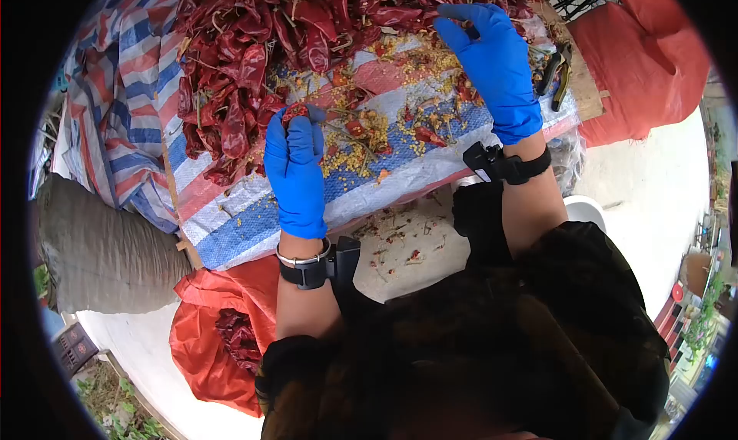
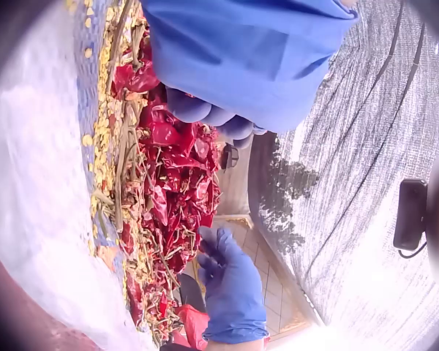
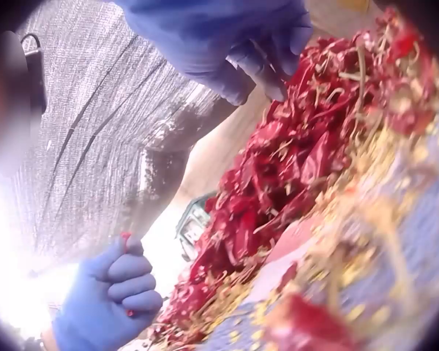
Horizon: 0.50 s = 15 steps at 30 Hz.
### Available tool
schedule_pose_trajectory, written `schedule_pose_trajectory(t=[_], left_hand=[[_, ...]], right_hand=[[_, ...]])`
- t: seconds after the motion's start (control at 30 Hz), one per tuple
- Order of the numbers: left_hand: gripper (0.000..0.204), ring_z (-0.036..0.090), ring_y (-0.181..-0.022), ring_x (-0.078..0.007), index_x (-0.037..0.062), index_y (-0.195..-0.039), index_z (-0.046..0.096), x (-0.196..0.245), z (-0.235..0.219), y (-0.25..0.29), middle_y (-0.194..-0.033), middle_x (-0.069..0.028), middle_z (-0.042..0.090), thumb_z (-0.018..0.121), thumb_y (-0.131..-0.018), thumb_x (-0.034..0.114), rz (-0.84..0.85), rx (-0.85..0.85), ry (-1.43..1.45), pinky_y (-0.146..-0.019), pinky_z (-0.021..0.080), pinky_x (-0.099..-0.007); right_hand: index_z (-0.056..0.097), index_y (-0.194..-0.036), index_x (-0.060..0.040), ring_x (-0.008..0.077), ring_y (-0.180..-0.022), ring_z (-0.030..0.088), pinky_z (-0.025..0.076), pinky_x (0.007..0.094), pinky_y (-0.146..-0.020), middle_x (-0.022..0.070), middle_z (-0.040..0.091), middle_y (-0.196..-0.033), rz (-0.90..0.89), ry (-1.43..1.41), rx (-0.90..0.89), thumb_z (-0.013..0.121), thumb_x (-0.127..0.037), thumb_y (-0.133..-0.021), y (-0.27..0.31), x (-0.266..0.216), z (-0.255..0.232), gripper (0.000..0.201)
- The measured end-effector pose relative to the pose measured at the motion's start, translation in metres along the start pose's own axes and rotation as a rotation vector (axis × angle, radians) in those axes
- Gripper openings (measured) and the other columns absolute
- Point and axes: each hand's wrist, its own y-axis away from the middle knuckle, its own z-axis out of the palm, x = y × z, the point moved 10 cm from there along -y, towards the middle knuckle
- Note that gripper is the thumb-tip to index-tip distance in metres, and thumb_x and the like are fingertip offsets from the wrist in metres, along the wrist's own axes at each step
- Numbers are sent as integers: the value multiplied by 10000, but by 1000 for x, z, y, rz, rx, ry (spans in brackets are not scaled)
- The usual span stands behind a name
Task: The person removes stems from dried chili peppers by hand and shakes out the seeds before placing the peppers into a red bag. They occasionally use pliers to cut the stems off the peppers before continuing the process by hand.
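Note:
The left hand (image 1: pixel 296 175), in a blue glove, holds a dried red pepper (image 1: pixel 295 114) in curled fingers at the lower edge of the pepper heap (image 1: pixel 315 25). In the right wrist view the same left hand (image 3: pixel 110 300) is a fist, with small red bits showing at its top and bottom. The gloved right hand (image 1: pixel 496 71) hovers by the heap's right side, thumb and fingers bent apart, with nothing visible between them. In the left wrist view the right hand (image 2: pixel 233 289) has loosely bent fingers. Yellow seeds (image 1: pixel 361 144) and stems lie between the hands.
A striped sheet (image 1: pixel 231 236) covers the work surface. Black-handled cutters (image 1: pixel 561 78) lie at its right edge, near a red sack (image 1: pixel 638 71). An open red bag (image 1: pixel 207 340) with peppers stands below left, beside a grey sack (image 1: pixel 108 248). A white bowl (image 1: pixel 588 209) is below right.

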Motion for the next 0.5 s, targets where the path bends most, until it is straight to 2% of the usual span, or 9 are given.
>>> schedule_pose_trajectory(t=[0.03,0.07,0.1,0.2,0.27,0.33,0.37,0.4,0.5], left_hand=[[214,377,-620,-40,43,-997,537,-7,-7,-3,-746,19,495,495,-896,227,-53,76,1,-537,304,-192],[214,377,-620,-40,43,-997,537,-8,-7,-5,-746,19,495,495,-896,227,-53,64,7,-537,304,-192],[211,390,-625,-39,39,-989,562,-4,-6,-7,-771,21,521,499,-894,217,0,28,51,-538,314,-189],[221,418,-642,-40,36,-990,585,5,-2,-5,-805,18,554,503,-892,217,52,-9,95,-549,332,-182],[232,433,-654,-42,38,-999,583,10,5,-3,-814,13,561,503,-891,227,58,-6,104,-558,340,-179],[365,467,-688,-49,46,-1028,575,9,7,-1,-820,6,569,445,-904,363,30,44,133,-586,359,-177],[365,467,-688,-49,46,-1028,575,9,6,0,-820,6,569,445,-904,363,28,49,135,-586,359,-177],[450,477,-704,-53,49,-1036,570,11,8,1,-825,4,572,397,-896,440,41,5,76,-600,368,-179],[590,490,-721,-59,53,-1031,567,12,7,-1,-835,-1,578,314,-874,562,14,-52,-38,-621,383,-183]], right_hand=[[646,-931,-110,224,-703,594,473,313,-650,97,586,-854,14,129,41,651,-297,-741,-7,16,-17,267],[643,-942,-99,252,-727,596,474,329,-665,112,591,-878,137,207,21,634,-317,-748,-9,40,-32,292],[641,-952,-102,269,-787,594,471,342,-690,132,594,-884,157,196,69,627,-302,-748,-8,54,-49,286],[607,-1017,-69,317,-898,569,450,395,-766,179,598,-944,91,525,149,576,-239,-748,-2,108,-82,320],[602,-1013,-60,325,-906,567,449,401,-770,188,597,-951,174,612,68,562,-229,-744,2,149,-90,321],[597,-1008,-50,334,-913,564,447,406,-775,196,596,-958,251,704,-15,548,-220,-739,9,175,-95,322],[597,-993,-45,338,-911,565,447,411,-773,201,597,-954,333,692,-50,544,-219,-732,15,188,-97,317],[596,-977,-39,343,-908,566,447,416,-771,206,597,-951,414,680,-84,540,-218,-725,22,202,-100,313],[599,-936,-19,355,-889,571,448,419,-754,212,601,-934,390,691,-110,554,-241,-718,25,225,-100,314]])
